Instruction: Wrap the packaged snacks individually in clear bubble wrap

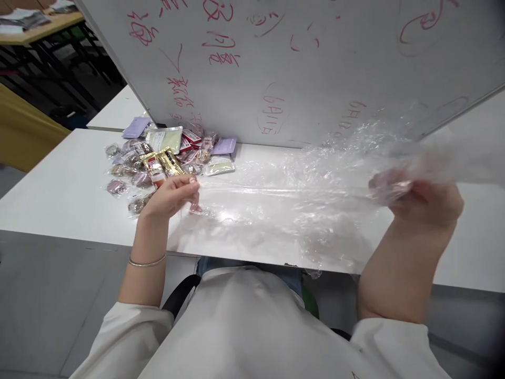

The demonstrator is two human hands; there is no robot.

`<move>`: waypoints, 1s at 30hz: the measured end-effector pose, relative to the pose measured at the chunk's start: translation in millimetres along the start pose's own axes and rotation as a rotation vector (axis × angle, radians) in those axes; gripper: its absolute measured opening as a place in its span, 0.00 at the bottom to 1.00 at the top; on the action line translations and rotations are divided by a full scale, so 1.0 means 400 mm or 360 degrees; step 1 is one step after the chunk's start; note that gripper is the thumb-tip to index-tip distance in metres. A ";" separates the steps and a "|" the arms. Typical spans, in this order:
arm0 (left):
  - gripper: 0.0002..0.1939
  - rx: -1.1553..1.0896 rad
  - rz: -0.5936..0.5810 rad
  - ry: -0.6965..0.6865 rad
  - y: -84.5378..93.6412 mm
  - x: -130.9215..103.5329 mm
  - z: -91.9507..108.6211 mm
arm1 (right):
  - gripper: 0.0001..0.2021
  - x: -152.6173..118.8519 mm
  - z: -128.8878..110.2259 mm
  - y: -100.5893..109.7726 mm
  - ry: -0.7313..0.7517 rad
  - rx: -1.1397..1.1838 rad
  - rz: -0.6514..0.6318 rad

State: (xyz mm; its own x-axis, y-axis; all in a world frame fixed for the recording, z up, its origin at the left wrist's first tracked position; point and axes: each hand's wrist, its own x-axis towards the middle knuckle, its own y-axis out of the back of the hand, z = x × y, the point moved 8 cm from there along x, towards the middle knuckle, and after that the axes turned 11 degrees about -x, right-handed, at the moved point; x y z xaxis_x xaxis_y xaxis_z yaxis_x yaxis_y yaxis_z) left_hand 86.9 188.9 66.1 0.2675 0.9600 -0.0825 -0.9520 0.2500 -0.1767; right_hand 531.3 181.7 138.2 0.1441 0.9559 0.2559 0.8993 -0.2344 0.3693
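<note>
Head view: mid-frame, I had the left hand point(172, 196) pinching and right hand point(428, 199) clutching clear film point(272, 190) at 2 spots, seemingly to stretch it.

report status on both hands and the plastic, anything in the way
Left hand pinching plastic; right hand gripping it, blurred. Plastic stretched between them over table, crumpled toward right hand. Packets heaped by left hand, whiteboard close behind.

Clear, glossy plastic film point(272, 202) stretches crinkled across the white desk point(59, 195), pulled into a taut crease, bunched toward the right.
</note>
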 end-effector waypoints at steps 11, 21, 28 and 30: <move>0.14 0.1058 0.0543 -0.0238 -0.091 -0.026 -0.004 | 0.15 0.056 0.019 -0.089 -0.0603 0.0546 -0.0194; 0.22 0.1226 -0.0065 -0.0218 -0.311 -0.074 -0.045 | 0.24 0.104 -0.119 -0.164 0.0102 0.0081 -0.0522; 0.20 0.0853 0.0273 -0.0505 -0.301 -0.079 -0.027 | 0.13 0.056 -0.180 -0.170 0.0091 0.0635 -0.0389; 0.25 0.0860 0.0235 -0.0538 -0.327 -0.073 -0.027 | 0.10 0.027 -0.204 -0.198 0.0115 0.0714 -0.0430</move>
State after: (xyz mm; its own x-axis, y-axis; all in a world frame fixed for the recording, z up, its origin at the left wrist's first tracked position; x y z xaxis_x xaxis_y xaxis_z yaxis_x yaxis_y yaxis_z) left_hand 205.2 126.7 81.0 0.1503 0.9538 0.2603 -0.9395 0.0558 0.3380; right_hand 427.8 196.2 184.4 -0.1321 0.9534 0.2713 0.9910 0.1327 0.0163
